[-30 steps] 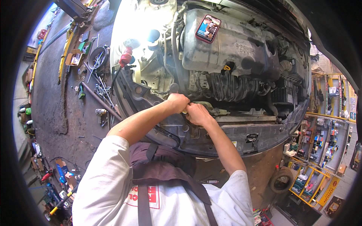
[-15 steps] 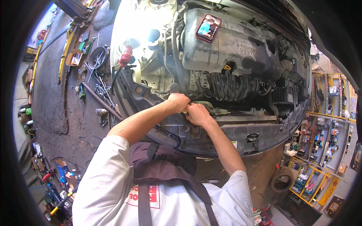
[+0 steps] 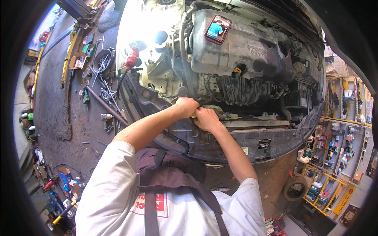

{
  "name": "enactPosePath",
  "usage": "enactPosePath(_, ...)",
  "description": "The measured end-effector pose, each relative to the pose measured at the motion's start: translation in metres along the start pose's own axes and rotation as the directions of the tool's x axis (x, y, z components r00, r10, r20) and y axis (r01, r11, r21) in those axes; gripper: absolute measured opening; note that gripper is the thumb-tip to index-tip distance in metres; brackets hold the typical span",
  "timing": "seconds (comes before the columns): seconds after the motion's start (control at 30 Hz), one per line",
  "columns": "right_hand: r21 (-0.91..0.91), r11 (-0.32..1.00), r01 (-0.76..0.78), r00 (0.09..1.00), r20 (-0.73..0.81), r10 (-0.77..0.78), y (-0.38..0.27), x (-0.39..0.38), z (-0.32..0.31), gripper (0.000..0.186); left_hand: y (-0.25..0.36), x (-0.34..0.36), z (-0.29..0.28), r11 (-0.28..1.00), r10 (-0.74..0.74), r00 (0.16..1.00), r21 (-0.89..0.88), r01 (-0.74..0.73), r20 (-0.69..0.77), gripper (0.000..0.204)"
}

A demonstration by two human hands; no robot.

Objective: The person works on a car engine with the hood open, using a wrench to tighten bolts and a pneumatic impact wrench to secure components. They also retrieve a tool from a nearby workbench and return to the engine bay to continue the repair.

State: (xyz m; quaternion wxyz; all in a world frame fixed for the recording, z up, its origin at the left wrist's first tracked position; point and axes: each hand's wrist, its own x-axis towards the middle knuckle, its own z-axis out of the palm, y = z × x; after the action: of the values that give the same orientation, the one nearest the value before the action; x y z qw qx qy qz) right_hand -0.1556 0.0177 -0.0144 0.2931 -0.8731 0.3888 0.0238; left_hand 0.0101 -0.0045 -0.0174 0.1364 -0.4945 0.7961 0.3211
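In the head view, my left hand and my right hand meet at the front left of an open engine bay, both with fingers curled. What they grip is mostly hidden; a small pale piece shows between them. A round black part is just above my left hand. A translucent plastic reservoir lies beside my right hand. Farther up are the ribbed black intake manifold, a yellow loop and the grey engine cover, with a phone in a red case lying on it.
A red clamp-like piece sits at the bay's left side. Scattered wrenches, a cordless tool and a black bowl lie left of the car. At right stand yellow-framed tool racks and a tyre.
The picture on the phone's screen has changed. My hands and arms show no clear movement.
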Motion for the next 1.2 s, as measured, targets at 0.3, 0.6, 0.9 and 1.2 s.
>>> enactPosePath(0.3,-0.015,1.000,0.001,1.000,-0.027,-0.001,-0.002,-0.002,0.000,0.022,-0.002,0.000,0.003,0.999,0.027,0.999,-0.022,-0.028,-0.036,0.020)
enactPosePath(0.6,0.024,0.998,-0.060,0.993,-0.100,0.063,-0.008,-0.007,0.011,0.023,-0.002,0.001,0.005,1.000,0.016,0.998,-0.025,-0.018,-0.054,0.023)
enactPosePath(0.9,0.211,0.955,-0.206,0.941,-0.225,0.253,-0.018,-0.009,0.032,0.021,0.002,0.003,0.002,0.998,0.064,0.995,0.000,-0.064,-0.078,0.025)
enactPosePath(1.2,0.149,0.986,-0.078,0.996,0.042,0.073,0.002,-0.011,-0.001,0.033,0.003,0.004,-0.001,0.997,0.055,0.998,0.055,-0.055,-0.011,0.025)
